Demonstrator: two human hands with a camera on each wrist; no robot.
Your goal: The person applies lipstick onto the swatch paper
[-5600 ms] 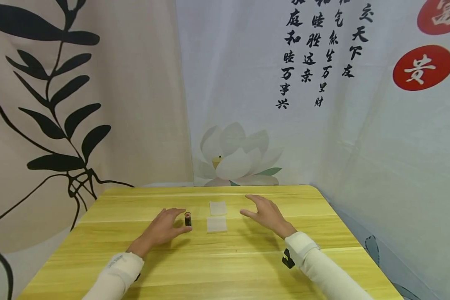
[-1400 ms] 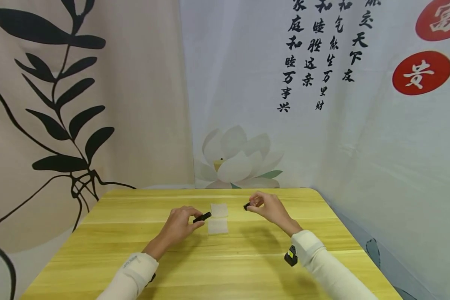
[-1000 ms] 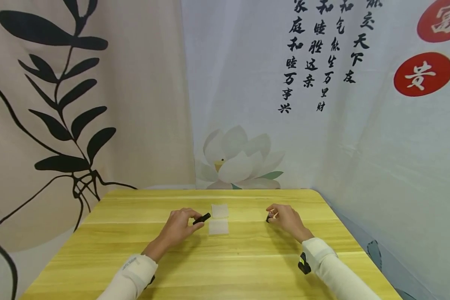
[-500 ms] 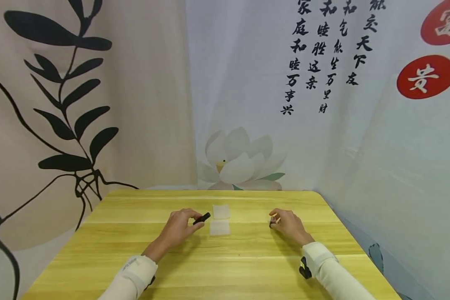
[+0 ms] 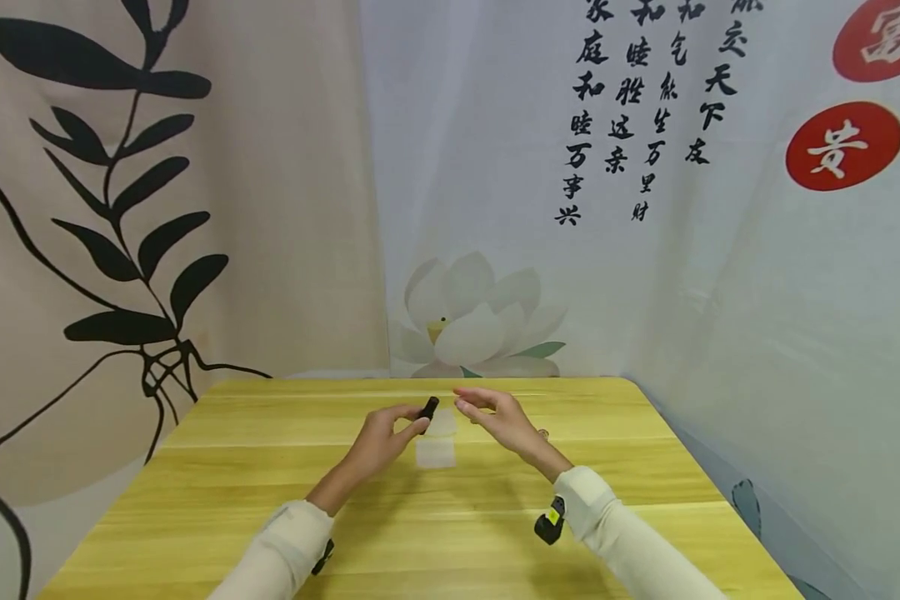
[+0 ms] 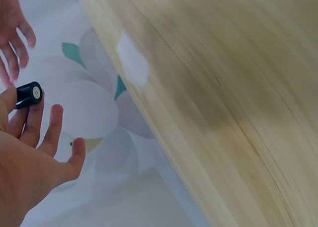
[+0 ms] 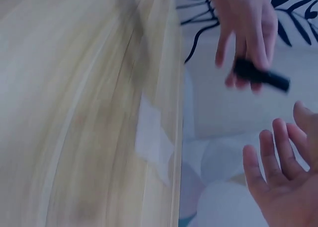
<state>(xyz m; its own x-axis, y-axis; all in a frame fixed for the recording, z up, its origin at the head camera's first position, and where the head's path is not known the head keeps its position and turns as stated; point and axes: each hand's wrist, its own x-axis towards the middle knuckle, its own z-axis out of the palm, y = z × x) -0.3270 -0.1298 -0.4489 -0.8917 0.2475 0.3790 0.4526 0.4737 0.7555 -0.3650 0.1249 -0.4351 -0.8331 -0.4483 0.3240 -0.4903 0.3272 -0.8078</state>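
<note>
Black tube (image 5: pixel 429 407) between thumb and fingers of the left hand (image 5: pixel 381 437)

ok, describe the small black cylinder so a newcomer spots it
Find the yellow wood-grain table, then the two thin white squares near its far edge. There, the left hand pinches a short black cylinder. Unlike the flat squares, it is dark and held off the table.

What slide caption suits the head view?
Left hand holds black tube, right hand hovers open, pale squares on table.
</note>
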